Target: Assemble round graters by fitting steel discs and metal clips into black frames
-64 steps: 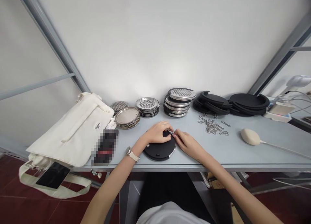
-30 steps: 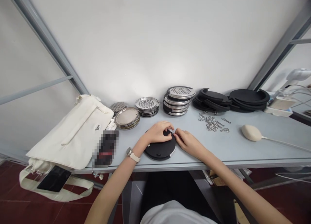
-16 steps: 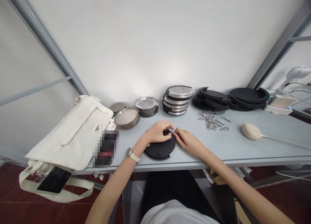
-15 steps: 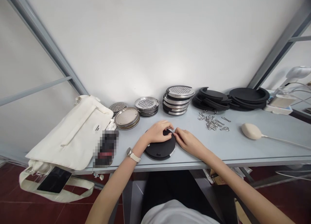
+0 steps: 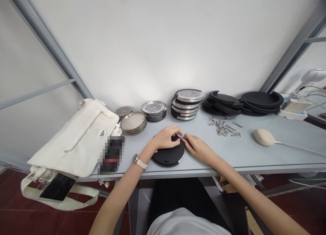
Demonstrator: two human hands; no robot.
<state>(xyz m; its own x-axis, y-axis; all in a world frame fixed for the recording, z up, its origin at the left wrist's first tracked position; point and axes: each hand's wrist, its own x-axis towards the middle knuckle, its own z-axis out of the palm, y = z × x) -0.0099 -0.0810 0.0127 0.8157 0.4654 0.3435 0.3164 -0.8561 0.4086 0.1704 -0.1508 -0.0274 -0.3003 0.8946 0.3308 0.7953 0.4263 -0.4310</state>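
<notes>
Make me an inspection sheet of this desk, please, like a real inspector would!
Surface: gray tabletop, with things along the back and a work spot near the front.
Job's things: black disc lying flat; small metal piece at its edge; loose metal clips; perforated metal discs and black holders stacked behind.
Clutter: white bag at the left end, strap hanging over the front edge; blurred dark item beside it.
Hands: left hand on the disc; right hand pinching the small metal piece.
Cables: pale cord from the cream rounded thing toward the right.
Surroundings: white wall, gray frame, red floor.
</notes>
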